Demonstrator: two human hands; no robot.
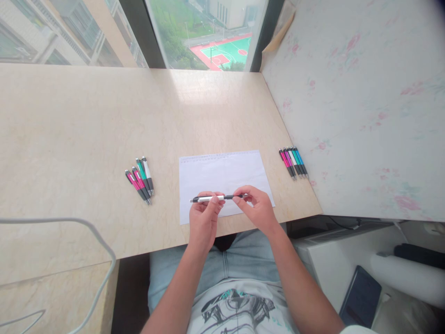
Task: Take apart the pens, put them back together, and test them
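One white-and-black click pen lies level above the six o'clock edge of one white paper sheet on the beige, stone-look bench. Four black-gripped pens, two pink, one green, one white, lie at nine o'clock of the sheet; a tight multicoloured pen row, too packed to count surely, near three. The held pen crosses the fingertips at twelve o'clock of the left hand, narrowly pinching its white barrel; the right hand pinches the black grip.

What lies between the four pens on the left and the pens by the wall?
In the head view, a sheet of paper lies between them; over its near part, the left hand and right hand hold a white-and-black pen.
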